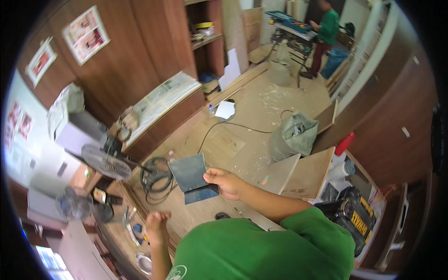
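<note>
My right hand point(226, 183) pinches the edge of a dark grey square sheet point(189, 173), holding it up flat over the dusty floor. A second, bluish-grey sheet point(201, 193) hangs just under the first, in the same grip. My left hand point(156, 225) hovers lower left with its fingers loosely apart and nothing in it, above a cluttered bench with small tools point(133, 231). My green shirt point(261, 252) fills the lower middle of the view.
A coil of black cable point(156, 176) and two fans point(106, 162) stand at the left. Wooden boards point(308, 173), a grey sack point(294, 135), a red bottle point(345, 143) and a yellow-black tool point(357, 218) are at the right. Far back, another person point(328, 29) stands at a saw table.
</note>
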`<state>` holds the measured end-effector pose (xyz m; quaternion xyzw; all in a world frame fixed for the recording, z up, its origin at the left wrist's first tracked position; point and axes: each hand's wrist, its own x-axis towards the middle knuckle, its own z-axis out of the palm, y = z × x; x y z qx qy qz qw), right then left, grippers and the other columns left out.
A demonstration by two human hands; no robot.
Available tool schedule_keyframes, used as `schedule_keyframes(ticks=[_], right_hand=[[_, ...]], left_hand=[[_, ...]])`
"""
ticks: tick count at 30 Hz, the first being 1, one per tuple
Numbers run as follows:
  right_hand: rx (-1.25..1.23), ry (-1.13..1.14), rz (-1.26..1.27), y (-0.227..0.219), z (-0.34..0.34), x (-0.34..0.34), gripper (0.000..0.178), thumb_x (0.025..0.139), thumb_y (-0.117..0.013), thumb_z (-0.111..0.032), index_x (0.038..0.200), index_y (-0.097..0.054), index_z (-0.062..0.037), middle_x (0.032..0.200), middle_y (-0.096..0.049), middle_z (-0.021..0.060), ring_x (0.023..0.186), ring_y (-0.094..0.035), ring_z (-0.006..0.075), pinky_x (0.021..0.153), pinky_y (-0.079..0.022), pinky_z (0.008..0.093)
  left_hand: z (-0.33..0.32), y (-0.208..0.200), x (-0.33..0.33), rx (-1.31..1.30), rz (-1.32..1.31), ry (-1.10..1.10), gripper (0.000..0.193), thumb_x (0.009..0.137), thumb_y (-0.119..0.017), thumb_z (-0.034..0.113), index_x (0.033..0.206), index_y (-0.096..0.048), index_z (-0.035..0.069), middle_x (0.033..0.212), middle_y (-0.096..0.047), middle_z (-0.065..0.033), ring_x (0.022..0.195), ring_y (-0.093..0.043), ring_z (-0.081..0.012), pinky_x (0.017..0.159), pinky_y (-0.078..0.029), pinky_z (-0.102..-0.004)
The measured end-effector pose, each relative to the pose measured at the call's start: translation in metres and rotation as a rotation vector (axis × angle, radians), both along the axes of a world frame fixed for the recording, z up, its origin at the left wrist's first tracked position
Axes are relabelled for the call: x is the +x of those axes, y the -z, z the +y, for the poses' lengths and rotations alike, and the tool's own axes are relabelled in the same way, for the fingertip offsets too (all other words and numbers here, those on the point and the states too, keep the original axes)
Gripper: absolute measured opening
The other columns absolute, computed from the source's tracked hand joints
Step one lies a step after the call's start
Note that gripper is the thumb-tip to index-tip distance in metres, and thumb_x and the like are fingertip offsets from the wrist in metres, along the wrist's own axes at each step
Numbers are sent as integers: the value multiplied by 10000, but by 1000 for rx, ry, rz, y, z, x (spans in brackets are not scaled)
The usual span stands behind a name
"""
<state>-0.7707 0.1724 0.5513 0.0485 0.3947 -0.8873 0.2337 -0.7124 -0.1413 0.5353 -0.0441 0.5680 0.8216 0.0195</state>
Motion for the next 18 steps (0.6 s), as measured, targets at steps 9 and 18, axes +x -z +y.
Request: schedule_keyframes(ticks=[9,18], right_hand=[[53,209,-51,16,-3,-7,148,1007,-606,-276,983,-591,-131,966,-634,-19,894,-621,105,808,-534,314],[127,412,-7,-30,-58,-33,160,1012,-599,-248,948,-597,-101,966,-647,0,873,-605,119,828,-504,321]], left_hand=[[-41,-19,3,-450,-290,610,286,1003,-584,234,961,-691,-28,981,-688,-130,973,-649,-223,884,-485,-347],[-163,-255,-150,-630,1087,516,458,955,-529,517,1090,-702,115,1303,-523,-264,1276,-429,-433,1058,-298,-594]])
